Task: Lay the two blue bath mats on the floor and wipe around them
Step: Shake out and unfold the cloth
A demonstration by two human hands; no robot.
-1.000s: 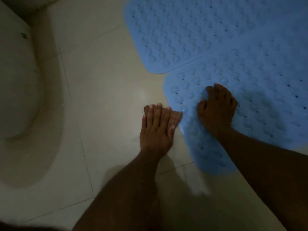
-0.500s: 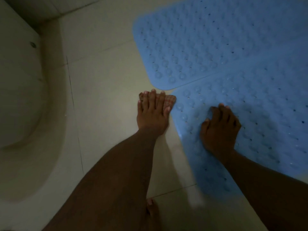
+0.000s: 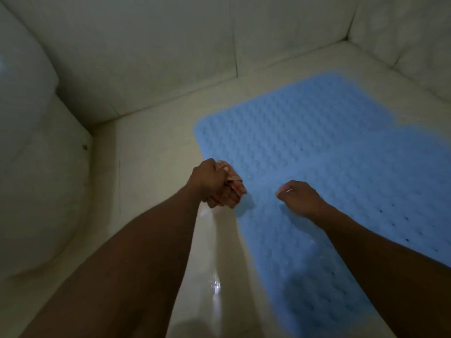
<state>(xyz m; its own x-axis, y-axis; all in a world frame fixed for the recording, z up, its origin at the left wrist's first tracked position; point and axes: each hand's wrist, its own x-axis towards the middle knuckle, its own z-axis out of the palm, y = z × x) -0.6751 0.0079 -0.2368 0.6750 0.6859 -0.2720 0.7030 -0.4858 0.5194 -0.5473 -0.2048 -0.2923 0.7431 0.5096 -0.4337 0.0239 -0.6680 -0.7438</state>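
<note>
Nearest to us, both forearms reach forward over the pale tiled floor [image 3: 151, 152], where a wet sheen shows on the strip of tile between the arms. On our right lies the near blue mat [image 3: 317, 252], flat on the floor, its bumpy surface dotted with small holes. Our right hand [image 3: 301, 197] hangs above this mat, loosely curled and holding nothing that we can make out; whether it touches the mat we cannot tell. Our left hand [image 3: 211, 182] is clenched around a bunched reddish cloth [image 3: 233, 189], at the left edge of the mats near the seam where one meets the other. Beyond that seam the far blue mat [image 3: 305, 125] spreads toward the corner of the room, flat as well, though its outer edge is blurred. To the far left a pale rounded fixture [image 3: 26, 167] stands against the tiled wall [image 3: 170, 45]. We judge that the laying is done, since both mats lie on the floor, and that the wiping is the step in hand. The next move, in our view, calls for spreading the cloth flat under the left palm and drawing it along the bare tile beside the far mat, keeping just off its edge so the mat is not lifted or shifted.
</note>
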